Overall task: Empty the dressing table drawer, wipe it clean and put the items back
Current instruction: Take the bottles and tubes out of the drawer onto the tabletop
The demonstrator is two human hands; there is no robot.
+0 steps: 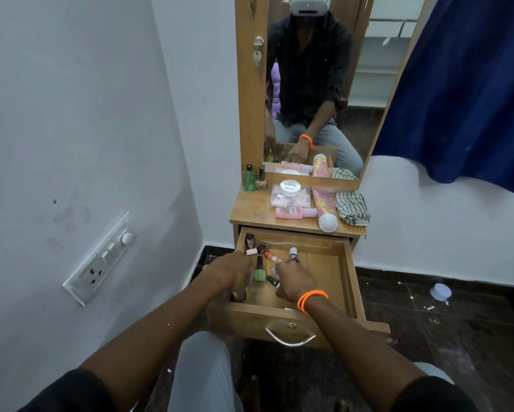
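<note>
Both hands reach into the open drawer (343,264); the green nail polish bottle (259,272) stands between them, at three o'clock from the left hand (230,270), long axis toward twelve. The right hand (295,282) pinches a small dark bottle (273,281). The left hand's fingers curl down, hold unclear; it looks nearer

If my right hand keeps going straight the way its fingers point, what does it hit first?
Probably the white-capped bottle lying just beyond the right hand in the drawer. The fingertips look almost at it already, though depth is hard to judge from this view.
</note>
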